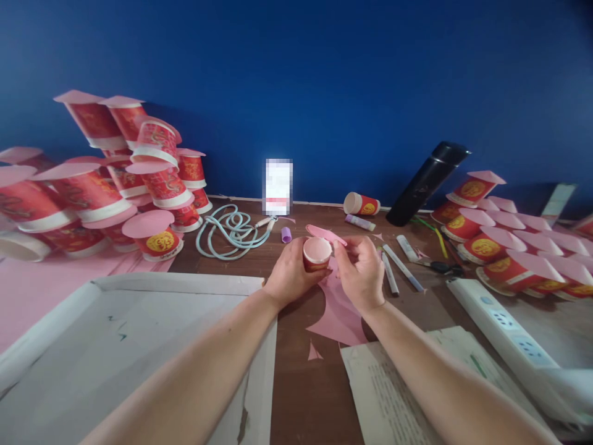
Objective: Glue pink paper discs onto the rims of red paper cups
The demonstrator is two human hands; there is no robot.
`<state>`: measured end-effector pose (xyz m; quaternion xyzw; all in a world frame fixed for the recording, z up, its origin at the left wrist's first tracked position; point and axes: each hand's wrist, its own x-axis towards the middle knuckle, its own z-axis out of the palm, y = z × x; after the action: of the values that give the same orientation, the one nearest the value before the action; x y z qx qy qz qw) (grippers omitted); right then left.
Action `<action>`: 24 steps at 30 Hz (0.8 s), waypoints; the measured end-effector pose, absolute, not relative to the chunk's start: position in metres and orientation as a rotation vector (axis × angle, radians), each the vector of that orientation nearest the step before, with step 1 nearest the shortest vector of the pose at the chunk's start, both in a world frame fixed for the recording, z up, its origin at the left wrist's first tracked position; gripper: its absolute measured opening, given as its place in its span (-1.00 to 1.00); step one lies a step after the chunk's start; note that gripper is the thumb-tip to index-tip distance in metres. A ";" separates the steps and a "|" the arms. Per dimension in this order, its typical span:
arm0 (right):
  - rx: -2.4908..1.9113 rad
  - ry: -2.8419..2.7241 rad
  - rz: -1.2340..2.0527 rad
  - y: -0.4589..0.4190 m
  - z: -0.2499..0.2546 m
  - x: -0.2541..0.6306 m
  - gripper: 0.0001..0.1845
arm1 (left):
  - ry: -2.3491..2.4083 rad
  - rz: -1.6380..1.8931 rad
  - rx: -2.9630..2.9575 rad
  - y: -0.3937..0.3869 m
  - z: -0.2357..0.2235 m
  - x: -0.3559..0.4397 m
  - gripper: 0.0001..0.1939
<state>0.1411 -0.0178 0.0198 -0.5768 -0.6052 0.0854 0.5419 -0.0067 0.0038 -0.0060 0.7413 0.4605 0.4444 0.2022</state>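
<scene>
My left hand (293, 277) is wrapped round a red paper cup (317, 252), whose pale round end faces toward me. Between the fingers of my right hand (362, 273) is a pink paper disc (325, 234), seen nearly edge-on at the cup's far right rim. Whether disc and cup touch, I cannot tell. Below both hands lies a cut sheet of pink paper (345, 315) on the brown table. A small pink scrap (314, 351) rests nearer to me. Just right of my right hand are white marker-like sticks (402, 267).
Stacked red cups with pink discs (157, 185) stand at left, more (507, 247) at right. Around the table are a coiled pale-blue cord (231, 235), purple cap (286, 235), lying cup (361, 204), black flask (428, 182), scissors (442, 267), power strip (504, 327), white box lid (139, 352) and printed paper (384, 395).
</scene>
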 end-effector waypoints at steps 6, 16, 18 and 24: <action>-1.351 -1.449 0.205 -0.019 0.019 0.140 -0.84 | 1.294 1.260 2.080 0.005 -0.008 -0.007 -0.43; -1.338 -1.549 0.092 -0.019 0.017 0.144 -0.83 | 1.312 1.245 2.053 0.003 -0.004 -0.005 -0.46; -1.322 -1.579 0.055 -0.019 0.016 0.145 -0.83 | 1.310 1.238 2.037 0.002 -0.002 -0.005 -0.47; -1.241 -1.708 -0.069 -0.019 0.016 0.148 -0.72 | 1.302 1.198 1.992 0.001 0.000 -0.006 -0.52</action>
<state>0.1476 -0.0193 0.0165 -0.5115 -0.7039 -0.0284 0.4920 -0.0064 0.0011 0.0000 0.7265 0.4747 0.4370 0.2365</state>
